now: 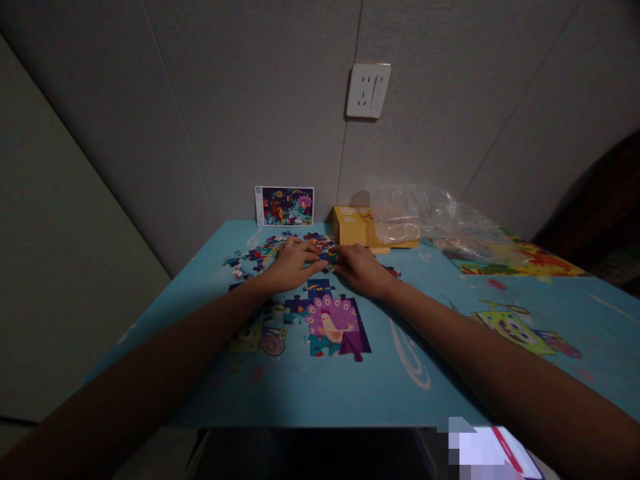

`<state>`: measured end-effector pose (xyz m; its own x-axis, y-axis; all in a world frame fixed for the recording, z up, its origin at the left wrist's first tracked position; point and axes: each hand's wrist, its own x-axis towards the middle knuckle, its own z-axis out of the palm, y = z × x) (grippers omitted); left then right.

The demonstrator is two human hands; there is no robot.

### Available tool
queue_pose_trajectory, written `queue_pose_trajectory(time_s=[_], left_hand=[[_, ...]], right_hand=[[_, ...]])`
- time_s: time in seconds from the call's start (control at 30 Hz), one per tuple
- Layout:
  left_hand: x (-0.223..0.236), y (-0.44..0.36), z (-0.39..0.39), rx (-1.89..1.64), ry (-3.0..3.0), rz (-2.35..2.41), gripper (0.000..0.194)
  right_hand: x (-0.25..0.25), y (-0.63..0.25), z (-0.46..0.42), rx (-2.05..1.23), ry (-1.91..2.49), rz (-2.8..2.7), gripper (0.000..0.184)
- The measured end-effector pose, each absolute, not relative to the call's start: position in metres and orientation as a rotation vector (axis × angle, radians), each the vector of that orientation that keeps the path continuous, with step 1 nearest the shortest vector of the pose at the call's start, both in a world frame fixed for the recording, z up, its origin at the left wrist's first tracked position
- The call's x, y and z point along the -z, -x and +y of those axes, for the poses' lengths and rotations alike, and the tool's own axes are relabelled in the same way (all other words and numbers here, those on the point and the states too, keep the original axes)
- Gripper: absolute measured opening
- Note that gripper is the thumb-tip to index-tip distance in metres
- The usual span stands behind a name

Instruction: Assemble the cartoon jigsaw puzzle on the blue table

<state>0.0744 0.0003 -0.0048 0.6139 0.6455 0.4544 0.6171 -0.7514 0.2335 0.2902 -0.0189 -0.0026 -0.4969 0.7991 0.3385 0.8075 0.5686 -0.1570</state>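
Facing each other over the loose puzzle pieces (pixel 257 255), your left hand (pixel 295 265) and right hand (pixel 363 269) sit close together, fingers bent and low; whether either grips a piece, I cannot tell. The joined peacock section (pixel 333 327) lies nearer you on the blue table (pixel 300 400), between your forearms, its left edge uneven. To handle pieces well, lift each by its edges so the print stays visible, and check its colours against the picture card (pixel 289 205) leaning on the wall. Line up tabs before pressing straight down; forcing a poor match could bend the card. Your sleeveless forearms should stay clear of the joined section, since a brush could part it.
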Motion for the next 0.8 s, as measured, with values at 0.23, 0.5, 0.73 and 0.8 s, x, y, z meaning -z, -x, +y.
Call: queue_pose_trajectory(time_s=[0.23,0.5,0.73,0.8], left_hand=[[0.002,-0.075,0.002,-0.870,-2.645,1.097,0.021],[-0.010,-0.069,-0.001,-0.852,-2.567,0.869,0.021],[-0.008,-0.067,-0.005,-0.622,-2.628,0.677,0.021],[-0.005,-0.066,-0.005,-0.509,-2.665,0.675,0.023]], right_hand=[[0.000,-0.285,-0.025,0.021,1.188,-2.387,0.050],[-0.014,-0.293,-0.029,-0.207,0.985,-2.263,0.030],[-0.016,-0.300,-0.028,-0.831,0.974,-2.280,0.036],[-0.016,-0.302,-0.026,-0.862,0.965,-2.348,0.034]])
